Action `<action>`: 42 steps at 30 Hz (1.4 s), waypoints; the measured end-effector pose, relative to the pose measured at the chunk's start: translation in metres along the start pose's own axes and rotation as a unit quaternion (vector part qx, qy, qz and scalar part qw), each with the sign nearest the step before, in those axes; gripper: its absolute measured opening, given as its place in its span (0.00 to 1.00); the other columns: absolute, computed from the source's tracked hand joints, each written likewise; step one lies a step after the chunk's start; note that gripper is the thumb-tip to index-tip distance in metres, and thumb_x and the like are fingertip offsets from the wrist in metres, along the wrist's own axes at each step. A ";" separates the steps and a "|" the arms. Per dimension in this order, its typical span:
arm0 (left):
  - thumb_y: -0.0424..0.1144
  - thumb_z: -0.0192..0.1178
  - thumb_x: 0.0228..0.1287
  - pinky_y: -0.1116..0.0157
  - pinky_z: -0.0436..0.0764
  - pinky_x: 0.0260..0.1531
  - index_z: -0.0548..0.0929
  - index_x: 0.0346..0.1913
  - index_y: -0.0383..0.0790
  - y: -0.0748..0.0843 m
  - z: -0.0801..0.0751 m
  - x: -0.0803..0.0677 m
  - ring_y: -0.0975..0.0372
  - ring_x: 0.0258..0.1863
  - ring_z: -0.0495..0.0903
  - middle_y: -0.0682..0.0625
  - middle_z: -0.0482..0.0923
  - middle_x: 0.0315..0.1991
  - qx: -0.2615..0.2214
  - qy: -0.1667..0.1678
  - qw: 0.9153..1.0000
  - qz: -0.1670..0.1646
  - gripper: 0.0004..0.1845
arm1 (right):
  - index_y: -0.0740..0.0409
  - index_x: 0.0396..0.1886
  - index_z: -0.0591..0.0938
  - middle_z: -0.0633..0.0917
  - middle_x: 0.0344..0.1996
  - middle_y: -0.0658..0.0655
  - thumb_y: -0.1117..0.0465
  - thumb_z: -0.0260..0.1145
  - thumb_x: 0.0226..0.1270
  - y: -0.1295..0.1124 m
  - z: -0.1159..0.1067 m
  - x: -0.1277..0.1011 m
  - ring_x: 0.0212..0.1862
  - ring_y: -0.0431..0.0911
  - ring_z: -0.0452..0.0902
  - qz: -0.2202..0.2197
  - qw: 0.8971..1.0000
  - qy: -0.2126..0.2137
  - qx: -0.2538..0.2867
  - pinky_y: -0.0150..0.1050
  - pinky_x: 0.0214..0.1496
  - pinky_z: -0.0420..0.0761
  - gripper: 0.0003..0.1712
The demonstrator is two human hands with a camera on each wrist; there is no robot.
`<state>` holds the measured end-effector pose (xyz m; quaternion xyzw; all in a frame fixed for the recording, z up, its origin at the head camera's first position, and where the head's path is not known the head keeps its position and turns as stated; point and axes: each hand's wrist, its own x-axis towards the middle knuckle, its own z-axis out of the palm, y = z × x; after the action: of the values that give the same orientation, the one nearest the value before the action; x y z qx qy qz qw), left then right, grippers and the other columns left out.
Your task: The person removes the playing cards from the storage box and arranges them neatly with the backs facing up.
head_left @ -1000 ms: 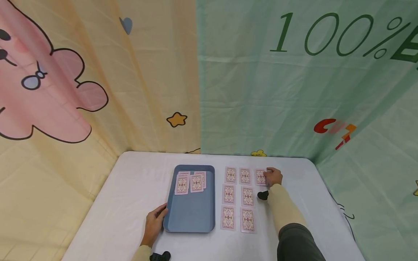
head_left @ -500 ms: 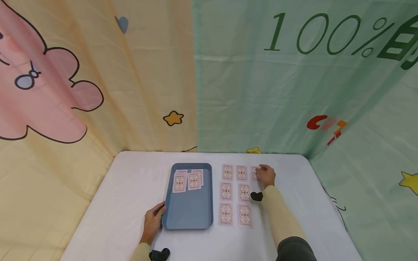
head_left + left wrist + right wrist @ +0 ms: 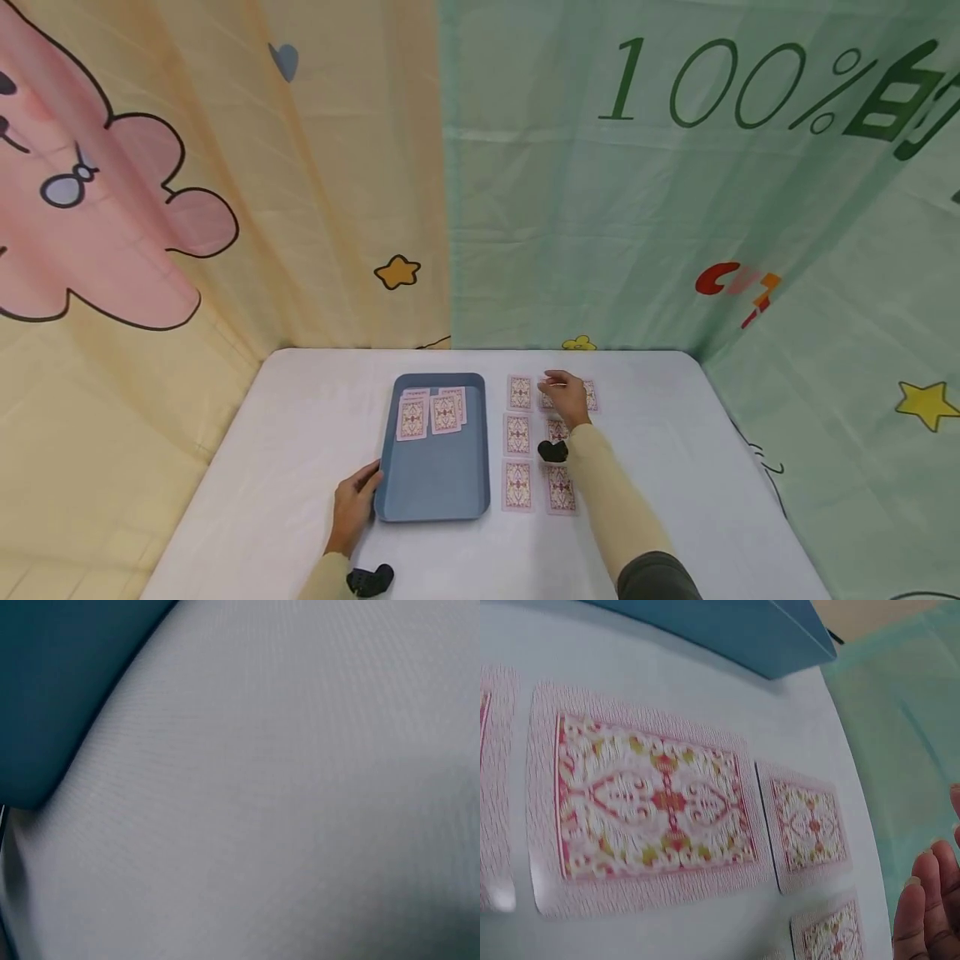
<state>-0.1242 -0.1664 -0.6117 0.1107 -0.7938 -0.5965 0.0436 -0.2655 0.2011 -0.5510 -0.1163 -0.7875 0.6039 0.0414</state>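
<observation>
While the left grip (image 3: 352,508) holds the left edge of the blue tray (image 3: 435,483), the right grip (image 3: 568,400) hovers, relaxed, above patterned cards (image 3: 517,435).

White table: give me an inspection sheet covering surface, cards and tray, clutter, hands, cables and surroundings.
Surface: white table, no spill seen.
Job's things: blue tray holds several overlapping cards, patterned sides up; seven loose cards lie right of it, some partly hidden.
Clutter: nothing seen.
Grippers: left hand touches the tray's left edge; right hand is over the loose cards' far row, contact unclear.
Cables: nothing seen.
Surroundings: printed yellow curtain and green curtain behind the table.
</observation>
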 end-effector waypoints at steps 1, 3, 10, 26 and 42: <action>0.35 0.55 0.71 0.50 0.72 0.59 0.77 0.59 0.25 0.000 0.000 0.000 0.45 0.60 0.73 0.33 0.77 0.57 0.001 0.000 1.000 0.002 0.19 | 0.69 0.56 0.79 0.80 0.41 0.63 0.66 0.68 0.62 -0.001 0.005 -0.002 0.44 0.54 0.77 -0.002 1.000 -0.005 0.004 0.50 0.48 0.79 0.22; 0.35 0.56 0.70 0.51 0.72 0.59 0.77 0.59 0.26 0.001 0.001 -0.001 0.45 0.60 0.74 0.33 0.77 0.56 0.002 0.000 1.000 0.002 0.19 | 0.68 0.56 0.79 0.80 0.41 0.62 0.66 0.68 0.62 -0.003 0.015 -0.004 0.44 0.53 0.77 -0.002 1.000 -0.017 0.005 0.50 0.50 0.79 0.22; 0.35 0.55 0.71 0.50 0.71 0.60 0.76 0.59 0.25 0.003 0.000 0.000 0.45 0.60 0.73 0.33 0.76 0.57 0.007 -0.003 1.000 0.006 0.19 | 0.68 0.54 0.80 0.81 0.39 0.61 0.67 0.70 0.60 -0.014 0.049 -0.015 0.43 0.53 0.78 -0.038 0.998 -0.043 0.013 0.43 0.42 0.81 0.21; 0.34 0.55 0.71 0.50 0.70 0.61 0.76 0.59 0.25 0.007 -0.001 -0.002 0.44 0.61 0.72 0.33 0.75 0.58 -0.005 -0.008 1.000 -0.001 0.19 | 0.66 0.52 0.82 0.82 0.39 0.61 0.69 0.72 0.57 -0.025 0.114 -0.037 0.37 0.46 0.78 -0.097 0.988 -0.118 -0.011 0.37 0.37 0.79 0.21; 0.34 0.55 0.71 0.50 0.72 0.59 0.76 0.59 0.25 0.006 -0.002 -0.002 0.45 0.60 0.74 0.33 0.77 0.56 0.001 -0.003 1.000 0.003 0.19 | 0.71 0.50 0.81 0.82 0.37 0.65 0.72 0.74 0.51 -0.030 0.159 -0.044 0.34 0.44 0.75 -0.112 0.983 -0.143 -0.019 0.35 0.34 0.79 0.24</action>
<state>-0.1222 -0.1659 -0.6056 0.1066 -0.7951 -0.5955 0.0426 -0.2595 0.0336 -0.5620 0.0594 -0.8045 0.5909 -0.0070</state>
